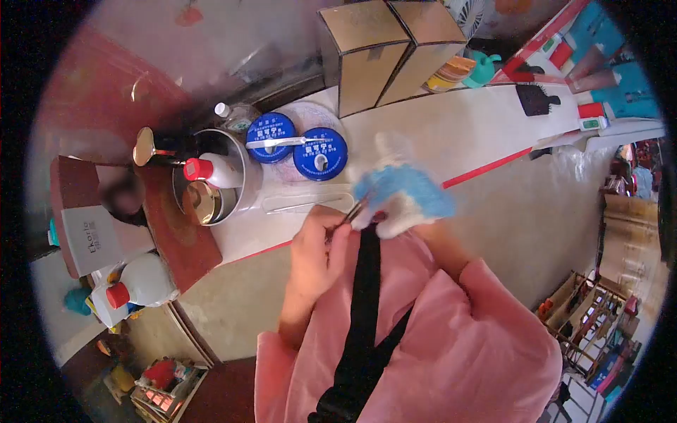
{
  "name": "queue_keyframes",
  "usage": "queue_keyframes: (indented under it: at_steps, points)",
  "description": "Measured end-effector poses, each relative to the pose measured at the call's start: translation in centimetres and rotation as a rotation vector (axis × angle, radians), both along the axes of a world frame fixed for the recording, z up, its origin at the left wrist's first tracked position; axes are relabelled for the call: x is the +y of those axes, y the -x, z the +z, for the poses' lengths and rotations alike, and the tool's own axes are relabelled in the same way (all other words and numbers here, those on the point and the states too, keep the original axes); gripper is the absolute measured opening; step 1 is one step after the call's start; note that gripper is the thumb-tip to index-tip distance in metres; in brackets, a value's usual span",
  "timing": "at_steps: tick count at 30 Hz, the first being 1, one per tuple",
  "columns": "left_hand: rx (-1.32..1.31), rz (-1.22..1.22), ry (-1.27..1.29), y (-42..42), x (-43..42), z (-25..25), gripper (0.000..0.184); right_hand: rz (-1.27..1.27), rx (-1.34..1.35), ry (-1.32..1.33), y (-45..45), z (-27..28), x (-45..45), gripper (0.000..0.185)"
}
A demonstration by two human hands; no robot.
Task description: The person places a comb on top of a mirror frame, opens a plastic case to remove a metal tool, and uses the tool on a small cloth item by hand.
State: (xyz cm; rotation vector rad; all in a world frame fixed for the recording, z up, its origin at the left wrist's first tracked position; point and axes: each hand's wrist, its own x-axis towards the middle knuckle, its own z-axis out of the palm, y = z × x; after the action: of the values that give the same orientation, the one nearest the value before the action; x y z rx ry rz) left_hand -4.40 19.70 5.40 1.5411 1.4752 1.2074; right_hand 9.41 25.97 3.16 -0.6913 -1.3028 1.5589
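My left hand [317,248] is bare and closed, pinching a slim dark metal tool [357,209] between thumb and fingers. The tool points up and right toward my right hand [409,197], which appears to be in a white and blue glove. Motion smears the glove, so its finger positions are unclear. A small reddish spot [379,216] shows by the glove's lower edge, too small to name. Just beyond my left hand, a long clear tray [310,202] with a thin metal rod lies on the white table [282,233].
Two blue round discs [270,135] with a white-handled tool [282,142] across them lie behind the tray. At left stands a metal pot [248,180] holding a red-capped white bottle [220,171]. Cardboard boxes [374,74] stand at the back; a black brush [536,100] lies far right.
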Motion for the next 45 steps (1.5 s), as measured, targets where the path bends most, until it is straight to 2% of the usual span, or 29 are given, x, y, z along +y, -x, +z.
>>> queue_keyframes:
  at_steps: [3,11,18,26,29,31,32,34,35,37,45]
  points:
    - [-0.043,-0.032,-0.059,-0.7,0.1,0.1,0.010,0.014,-0.033,0.071,0.1,1.4,-0.4,0.032]
    - [-0.062,-0.043,-0.108,-1.2,0.1,-0.2,0.014,0.025,-0.112,0.057,-0.4,2.0,-0.8,0.026]
    - [-0.013,-0.028,-0.107,-1.2,0.1,0.4,0.014,-0.031,-0.077,0.090,-1.0,2.2,-1.1,0.023]
    - [0.231,-0.100,-0.189,-0.2,0.8,2.0,0.014,-0.149,0.055,0.121,-2.6,1.8,0.3,0.022]
    - [0.312,-0.111,-0.173,0.0,0.6,2.3,0.015,-0.011,-0.086,0.054,-3.4,1.8,1.3,0.030]
    - [0.367,-0.123,-0.173,0.2,0.5,2.5,0.014,0.088,-0.366,-0.222,-3.8,1.8,1.9,0.031]
    - [0.427,-0.132,-0.173,0.4,0.5,2.6,0.014,0.087,-0.371,-0.223,-4.0,1.8,2.3,0.031]
    - [0.467,-0.156,-0.171,0.6,0.5,2.8,0.015,0.258,-0.394,-0.323,-4.3,2.0,2.9,0.033]
    - [0.511,-0.178,-0.167,0.7,0.4,2.9,0.015,0.261,-0.395,-0.324,-4.2,2.1,3.1,0.033]
    - [0.545,-0.188,-0.181,0.8,0.3,3.2,0.015,0.221,-0.439,-0.459,-3.8,2.2,3.2,0.014]
    - [0.526,-0.163,-0.212,1.1,-0.1,3.0,0.015,0.101,-0.419,-0.417,-4.0,1.0,2.4,0.022]
